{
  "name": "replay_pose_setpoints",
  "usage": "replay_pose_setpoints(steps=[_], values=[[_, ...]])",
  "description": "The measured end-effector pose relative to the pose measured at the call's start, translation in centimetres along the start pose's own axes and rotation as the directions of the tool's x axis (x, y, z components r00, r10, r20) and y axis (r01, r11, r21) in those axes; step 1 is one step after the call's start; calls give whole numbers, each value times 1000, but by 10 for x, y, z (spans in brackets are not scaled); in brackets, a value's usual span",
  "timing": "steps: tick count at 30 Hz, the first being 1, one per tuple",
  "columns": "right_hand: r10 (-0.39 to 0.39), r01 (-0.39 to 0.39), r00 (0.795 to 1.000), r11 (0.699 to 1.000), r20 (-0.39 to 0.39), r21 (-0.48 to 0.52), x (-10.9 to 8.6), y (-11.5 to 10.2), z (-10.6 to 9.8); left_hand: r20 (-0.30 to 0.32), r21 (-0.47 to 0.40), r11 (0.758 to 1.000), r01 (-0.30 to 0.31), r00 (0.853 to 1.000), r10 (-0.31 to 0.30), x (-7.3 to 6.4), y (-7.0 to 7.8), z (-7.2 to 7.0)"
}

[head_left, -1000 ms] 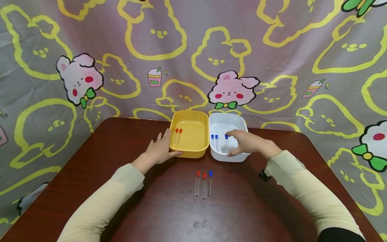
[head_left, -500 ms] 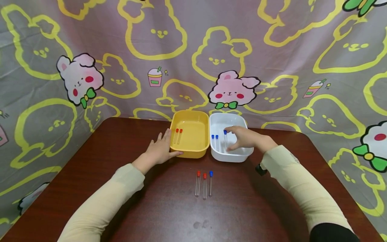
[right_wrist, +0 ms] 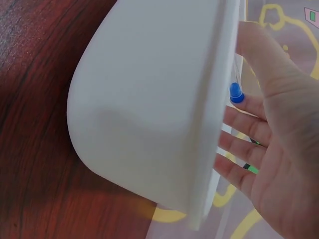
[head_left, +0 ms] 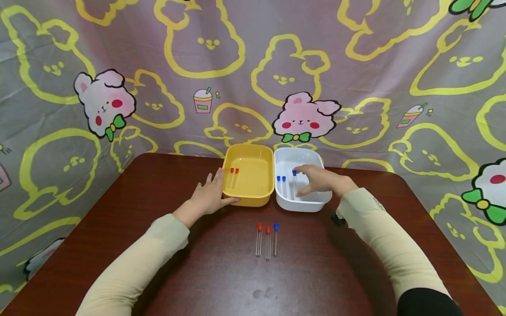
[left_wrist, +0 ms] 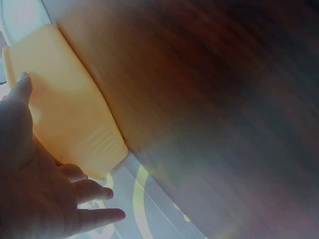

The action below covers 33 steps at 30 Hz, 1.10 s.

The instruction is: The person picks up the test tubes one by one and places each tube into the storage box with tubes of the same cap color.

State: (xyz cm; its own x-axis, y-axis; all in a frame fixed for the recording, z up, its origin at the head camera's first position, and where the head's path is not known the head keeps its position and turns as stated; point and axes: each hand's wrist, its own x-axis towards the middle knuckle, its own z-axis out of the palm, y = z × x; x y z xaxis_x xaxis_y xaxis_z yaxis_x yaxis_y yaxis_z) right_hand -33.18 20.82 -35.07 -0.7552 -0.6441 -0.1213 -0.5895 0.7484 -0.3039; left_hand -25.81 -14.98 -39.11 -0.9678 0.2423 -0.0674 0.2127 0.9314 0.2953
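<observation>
My right hand (head_left: 318,179) reaches into the white plastic basin (head_left: 301,206), holding a blue-capped test tube (head_left: 294,173) between thumb and index finger. In the right wrist view the index fingertip meets the blue cap (right_wrist: 236,92), while the basin wall hides most of the tube. Two other blue-capped tubes (head_left: 283,179) lie at the left inside this basin. My left hand (head_left: 207,195) rests with spread, straight fingers at the left side of the yellow basin (head_left: 258,177), its thumb along the front wall. Two red-capped tubes (head_left: 236,171) lie inside the yellow basin.
On the dark wooden table (head_left: 197,272), in front of the basins, lie two red-capped tubes (head_left: 268,231) and a blue-capped tube (head_left: 276,227). The basins stand side by side near the back edge. A patterned curtain (head_left: 237,52) hangs behind the table.
My right hand has shifted slightly left and farther into the white basin with the blue-capped test tube, then nearly stopped. The left hand has stayed at the yellow basin.
</observation>
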Motion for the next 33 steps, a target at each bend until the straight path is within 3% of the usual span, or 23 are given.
replay_pose_setpoints(steps=[10, 19, 33], values=[[6, -5, 1000, 998, 19, -67, 11, 1, 9, 1, 12, 1000, 1, 1000, -1, 0, 1, 0], [64, -60, 997, 996, 51, -65, 16, 4, 12, 2, 8, 1000, 0, 1000, 0, 1, 0, 0], [74, -63, 994, 990, 79, -130, 22, 10, 21, 10, -16, 1000, -1, 1000, 1, 0, 0, -1]])
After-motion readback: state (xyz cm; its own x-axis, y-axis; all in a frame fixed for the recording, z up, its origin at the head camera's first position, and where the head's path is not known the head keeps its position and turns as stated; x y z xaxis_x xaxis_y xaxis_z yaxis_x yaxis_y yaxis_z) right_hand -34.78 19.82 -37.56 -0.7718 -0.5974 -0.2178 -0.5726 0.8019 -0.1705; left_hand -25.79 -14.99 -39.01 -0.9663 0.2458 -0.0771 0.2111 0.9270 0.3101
